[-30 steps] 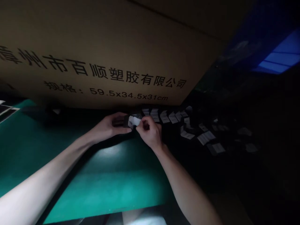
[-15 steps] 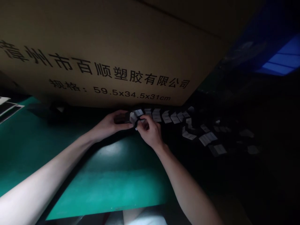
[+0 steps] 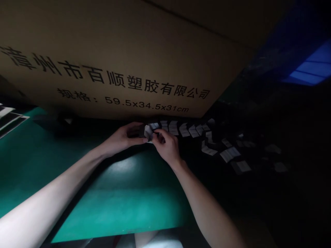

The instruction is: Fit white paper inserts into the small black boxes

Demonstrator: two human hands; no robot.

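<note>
Moved away from the right fingertips since the earlier frame: the bright white piece at the mouth of the small dark box [image 3: 142,130], now with pale inner faces showing there instead. Held the box between both hands, just above or on the green table [image 3: 124,203], too dim to tell which. Grasped its dark body between thumb and fingers of the left hand [image 3: 121,137], probably to steady it and leave the open end free. Brought the thumb and forefinger of the right hand [image 3: 168,146] close together at that end, likely for fine work on a flap; could not tell whether pinching anything. Kept folded pale pieces [image 3: 184,130] in a rough row beside the right hand, perhaps for easy reach, with others scattered farther right. Stood the large carton [image 3: 116,44] behind, printed side toward the hands.
</note>
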